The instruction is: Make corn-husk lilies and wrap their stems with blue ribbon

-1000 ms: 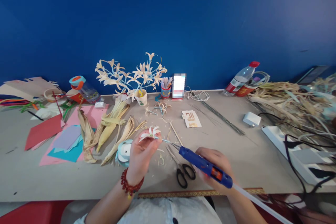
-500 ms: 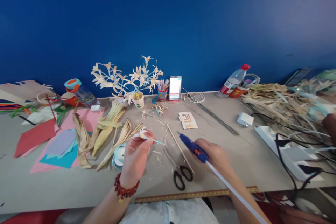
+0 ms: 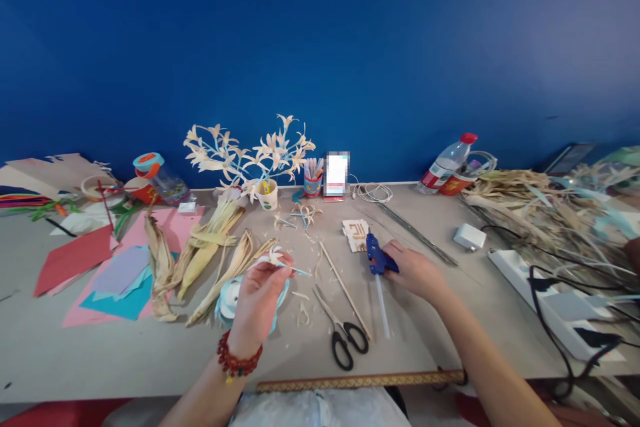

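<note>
My left hand [image 3: 257, 300] is closed on a small cream husk flower [image 3: 275, 255] with a thin blue stem, held just above the table. My right hand [image 3: 417, 272] grips the blue glue gun [image 3: 376, 255] and rests it on the table [image 3: 450, 340], nozzle pointing away, its white glue stick trailing toward me. Black-handled scissors [image 3: 345, 335] and a thin wooden stick [image 3: 345, 290] lie between my hands. A roll of pale ribbon [image 3: 229, 297] sits under my left hand.
Dried corn husks [image 3: 200, 260] and coloured paper sheets [image 3: 107, 273] lie at left. A cup with a husk-flower branch [image 3: 267, 193] stands at the back. A water bottle [image 3: 447, 163], white adapter [image 3: 469, 237], power strip [image 3: 560, 300] with cables and a husk pile [image 3: 550, 207] fill the right.
My right hand has carried the glue gun away from the flower, forward and right, and lowered it onto the table. My left hand keeps hold of the flower, barely moved.
</note>
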Available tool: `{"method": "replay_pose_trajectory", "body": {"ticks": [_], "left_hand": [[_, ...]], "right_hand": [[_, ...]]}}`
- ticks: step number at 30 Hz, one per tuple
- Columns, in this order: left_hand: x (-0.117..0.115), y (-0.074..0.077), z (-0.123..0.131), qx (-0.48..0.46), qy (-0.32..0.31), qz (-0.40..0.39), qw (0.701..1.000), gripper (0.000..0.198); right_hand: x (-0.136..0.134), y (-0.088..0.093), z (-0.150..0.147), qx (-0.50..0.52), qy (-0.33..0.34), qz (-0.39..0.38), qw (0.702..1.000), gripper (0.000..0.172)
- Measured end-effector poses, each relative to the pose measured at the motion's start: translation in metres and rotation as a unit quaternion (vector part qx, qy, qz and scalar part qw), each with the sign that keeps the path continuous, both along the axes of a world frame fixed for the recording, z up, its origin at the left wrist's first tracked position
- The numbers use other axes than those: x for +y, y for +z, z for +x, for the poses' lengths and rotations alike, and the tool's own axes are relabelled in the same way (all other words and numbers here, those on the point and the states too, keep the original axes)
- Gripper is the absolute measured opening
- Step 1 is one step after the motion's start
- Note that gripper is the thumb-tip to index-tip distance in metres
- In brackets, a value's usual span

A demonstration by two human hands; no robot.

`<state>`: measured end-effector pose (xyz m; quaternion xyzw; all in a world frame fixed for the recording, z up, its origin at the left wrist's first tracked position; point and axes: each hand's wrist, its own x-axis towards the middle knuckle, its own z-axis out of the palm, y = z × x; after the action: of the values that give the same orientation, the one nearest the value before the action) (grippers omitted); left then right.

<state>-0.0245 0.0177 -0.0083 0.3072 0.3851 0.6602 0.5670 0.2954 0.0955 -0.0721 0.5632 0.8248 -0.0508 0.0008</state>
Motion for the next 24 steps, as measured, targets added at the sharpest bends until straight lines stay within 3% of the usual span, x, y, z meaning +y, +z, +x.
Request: {"method": "replay_pose_trajectory", "body": {"ticks": [6, 10, 14, 17, 21, 23, 24], "left_hand": [[0.003, -0.005, -0.011, -0.011, 0.024, 0.002, 1.000, 0.008], [0.006, -0.007, -0.009, -0.020, 0.021, 0.005, 1.000, 0.008], [0.007, -0.006, -0.001, -0.016, 0.024, -0.005, 1.000, 0.009], [0.006, -0.006, 0.001, -0.012, 0.022, -0.013, 1.000, 0.009], [0.005, -0.007, -0.001, -0.008, 0.031, -0.019, 0.999, 0.010], [0.005, -0.008, -0.002, -0.005, 0.034, -0.027, 0.999, 0.011], [0.005, -0.009, -0.002, -0.003, 0.033, -0.028, 0.999, 0.011]], "right_hand": [[-0.002, 0.022, 0.017, 0.037, 0.073, -0.046, 0.996, 0.030], [-0.021, 0.038, -0.017, 0.054, 0.001, -0.007, 0.999, 0.018], [-0.040, 0.022, -0.080, 0.097, 0.019, -0.025, 0.995, 0.014], [-0.044, 0.003, -0.109, 0.106, -0.029, -0.031, 0.993, 0.008], [-0.039, -0.003, -0.111, 0.136, -0.078, -0.024, 0.987, 0.009], [-0.034, -0.001, -0.105, 0.235, -0.090, -0.044, 0.967, 0.010], [-0.032, 0.000, -0.103, 0.313, -0.095, -0.065, 0.943, 0.010]]}}
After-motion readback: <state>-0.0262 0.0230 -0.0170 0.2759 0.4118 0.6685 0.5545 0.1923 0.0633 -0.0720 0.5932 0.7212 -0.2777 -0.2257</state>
